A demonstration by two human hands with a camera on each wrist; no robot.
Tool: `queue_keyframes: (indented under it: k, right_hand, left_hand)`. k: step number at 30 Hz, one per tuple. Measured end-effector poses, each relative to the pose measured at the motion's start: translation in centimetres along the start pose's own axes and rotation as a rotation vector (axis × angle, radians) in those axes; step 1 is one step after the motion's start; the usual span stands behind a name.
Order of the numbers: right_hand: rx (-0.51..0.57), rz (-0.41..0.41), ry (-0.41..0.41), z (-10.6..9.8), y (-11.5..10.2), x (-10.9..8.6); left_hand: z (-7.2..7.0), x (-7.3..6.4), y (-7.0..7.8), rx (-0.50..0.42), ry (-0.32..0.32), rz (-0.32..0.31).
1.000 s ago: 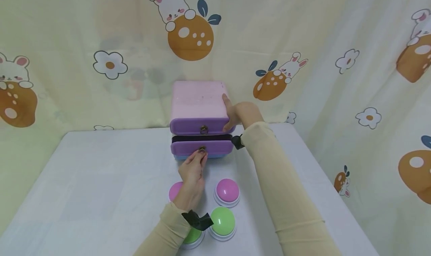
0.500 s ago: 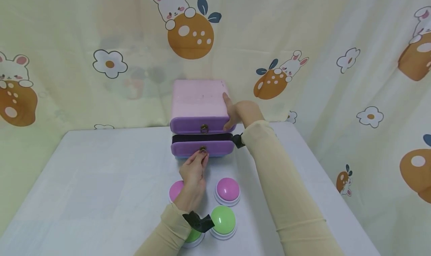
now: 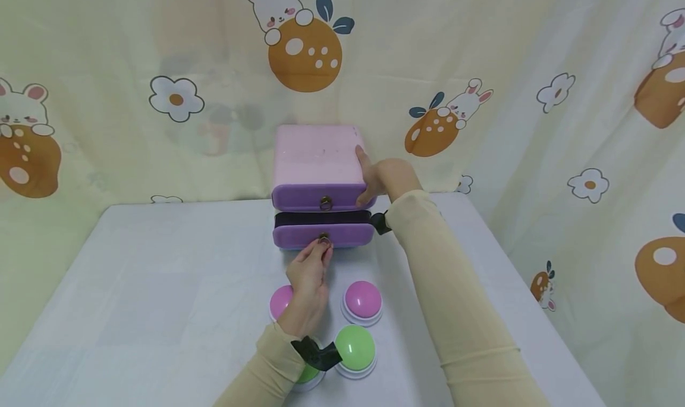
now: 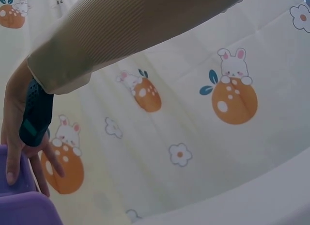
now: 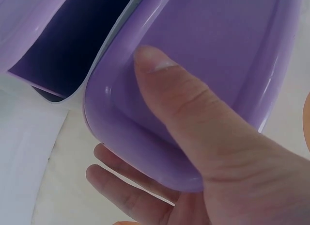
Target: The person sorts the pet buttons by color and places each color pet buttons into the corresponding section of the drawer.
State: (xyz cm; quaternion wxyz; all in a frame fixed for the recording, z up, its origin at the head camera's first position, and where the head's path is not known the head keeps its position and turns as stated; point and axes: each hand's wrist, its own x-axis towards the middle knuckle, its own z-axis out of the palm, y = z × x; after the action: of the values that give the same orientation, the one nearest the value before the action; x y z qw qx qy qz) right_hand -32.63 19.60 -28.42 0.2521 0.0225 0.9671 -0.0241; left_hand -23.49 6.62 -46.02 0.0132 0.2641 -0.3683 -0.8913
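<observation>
In the head view a small two-drawer cabinet (image 3: pixel 320 154) stands at the back of the table, pink on top with purple fronts. My left hand (image 3: pixel 307 276) pinches the metal ring pull (image 3: pixel 323 238) of the lower drawer (image 3: pixel 342 236), which is partly out; a dark gap shows above its front. My right hand (image 3: pixel 382 178) braces the cabinet's right side. Its thumb (image 5: pixel 184 96) presses the upper drawer's purple front (image 5: pixel 208 50) in the right wrist view, while the fingers (image 5: pixel 126 191) extend loosely along the side. The upper drawer's ring handle (image 3: pixel 326 203) hangs untouched. What the lower drawer holds is hidden.
Dome push buttons on white bases stand in front of the cabinet: a pink one (image 3: pixel 363 300) and a green one (image 3: pixel 355 348) on the right, with another pink (image 3: pixel 280 301) and green one (image 3: pixel 307 373) partly under my left arm. A patterned curtain (image 3: pixel 225 97) hangs behind the table.
The lower drawer has come slightly further out, and the dark gap above its front has widened. My left hand keeps hold of the ring pull; my right hand stays on the cabinet.
</observation>
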Motion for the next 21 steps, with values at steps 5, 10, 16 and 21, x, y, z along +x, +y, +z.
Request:
queue_keyframes:
  k: [5, 10, 16, 21]
  right_hand:
    - [-0.005, 0.000, 0.003, -0.1, 0.0, 0.0]
    - [-0.004, 0.007, 0.005, -0.1, 0.0, 0.0]
    - [-0.004, 0.005, 0.003, 0.0, 0.1, 0.6]
    - [-0.031, -0.022, -0.007, 0.0, 0.2, 1.3]
  left_hand:
    - [0.0, -0.3, 0.1, -0.007, 0.003, 0.002]
    - [-0.1, -0.7, 0.1, 0.006, -0.010, 0.005]
    - [-0.2, -1.1, 0.1, 0.010, -0.008, -0.012]
    - [-0.4, -1.3, 0.0, 0.012, -0.006, -0.001]
